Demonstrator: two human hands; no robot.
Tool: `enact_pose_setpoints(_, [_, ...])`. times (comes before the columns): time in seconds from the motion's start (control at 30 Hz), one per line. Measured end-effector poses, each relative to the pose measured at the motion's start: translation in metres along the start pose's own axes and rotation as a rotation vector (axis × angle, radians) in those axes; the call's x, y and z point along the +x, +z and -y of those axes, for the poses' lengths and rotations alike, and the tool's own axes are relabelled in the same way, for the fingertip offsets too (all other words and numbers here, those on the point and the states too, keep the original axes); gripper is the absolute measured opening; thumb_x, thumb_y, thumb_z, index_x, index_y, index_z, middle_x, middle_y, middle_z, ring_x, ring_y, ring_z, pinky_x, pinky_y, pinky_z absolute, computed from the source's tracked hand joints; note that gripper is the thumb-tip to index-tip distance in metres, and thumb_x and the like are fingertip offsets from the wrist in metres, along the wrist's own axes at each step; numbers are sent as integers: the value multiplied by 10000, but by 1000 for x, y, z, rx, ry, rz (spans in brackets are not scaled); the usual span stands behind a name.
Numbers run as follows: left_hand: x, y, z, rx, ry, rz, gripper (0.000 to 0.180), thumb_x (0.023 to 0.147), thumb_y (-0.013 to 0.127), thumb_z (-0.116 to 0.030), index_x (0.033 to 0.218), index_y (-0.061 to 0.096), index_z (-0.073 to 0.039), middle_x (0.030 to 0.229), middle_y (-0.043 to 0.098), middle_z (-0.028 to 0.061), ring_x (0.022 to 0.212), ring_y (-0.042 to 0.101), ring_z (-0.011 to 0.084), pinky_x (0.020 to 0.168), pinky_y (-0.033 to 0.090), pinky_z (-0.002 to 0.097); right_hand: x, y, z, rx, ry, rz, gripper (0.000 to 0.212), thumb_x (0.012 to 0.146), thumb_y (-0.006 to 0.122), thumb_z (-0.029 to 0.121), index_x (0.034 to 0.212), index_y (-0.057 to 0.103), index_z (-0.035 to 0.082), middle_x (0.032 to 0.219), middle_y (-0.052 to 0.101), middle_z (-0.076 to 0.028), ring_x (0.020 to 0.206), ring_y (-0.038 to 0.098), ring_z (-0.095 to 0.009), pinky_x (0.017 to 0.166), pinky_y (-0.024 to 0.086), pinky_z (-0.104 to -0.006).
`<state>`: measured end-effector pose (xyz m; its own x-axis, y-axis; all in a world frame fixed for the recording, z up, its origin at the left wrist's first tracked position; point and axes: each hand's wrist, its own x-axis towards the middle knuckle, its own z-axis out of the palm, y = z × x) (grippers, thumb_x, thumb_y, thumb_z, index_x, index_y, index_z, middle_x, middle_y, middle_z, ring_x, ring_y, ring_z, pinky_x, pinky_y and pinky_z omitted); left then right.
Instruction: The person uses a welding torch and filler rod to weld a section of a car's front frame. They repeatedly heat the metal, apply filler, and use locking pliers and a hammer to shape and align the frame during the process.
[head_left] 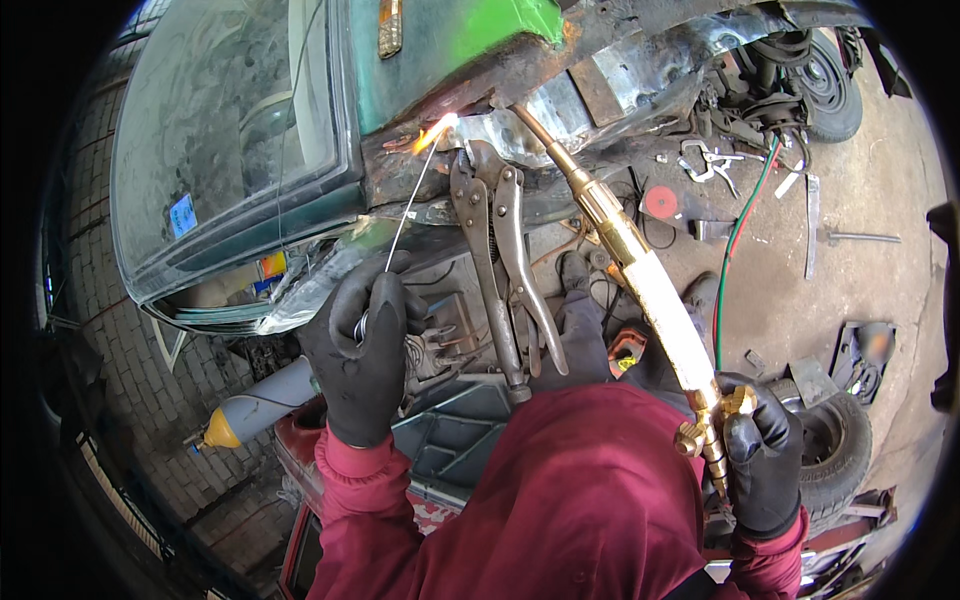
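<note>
My left hand (362, 345), in a black glove, pinches a thin filler rod (408, 215). The rod's far end reaches a bright flame (434, 134) at the edge of a car's body metal. In my right hand (765, 455), also gloved, is a brass welding torch (655, 300), gripped at its rear by the valve knobs. The torch's nozzle lies over a bare metal patch (550, 105), pointing toward the flame side. Between the hands, locking pliers (495, 240) hang clamped on the patch's lower edge, with neither hand on them.
The green car body (440, 60) and its windshield (230, 130) fill the upper left. A grey gas cylinder (255, 405) lies at lower left. Red and green hoses (738, 240) run over the floor at right, near clamps (708, 165) and a loose wheel (835, 450).
</note>
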<state>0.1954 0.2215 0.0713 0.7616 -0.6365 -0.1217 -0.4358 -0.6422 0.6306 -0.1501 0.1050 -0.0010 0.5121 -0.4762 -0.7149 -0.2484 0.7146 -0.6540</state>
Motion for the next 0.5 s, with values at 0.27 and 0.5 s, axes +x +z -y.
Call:
enact_pose_setpoints(0.27, [0,1,-1,-10,-13,-2,312,1099,567,-140,1251,732,76,775,699,92,669,653,134,648,510,294,0,-1,-2,-28,-18,-5,530,1041,751,424,1293,712,-41,1091,724,-57,961,664,-120,866,544,-307])
enact_pose_setpoints(0.5, [-1,2,-3,-18,-19,-10,311,1099,567,-141,1250,731,76,772,701,93,673,655,132,647,509,291,1,1,-1,8,17,3,505,1040,752,395,1299,713,-37,1092,726,-59,954,663,-119,861,546,-304])
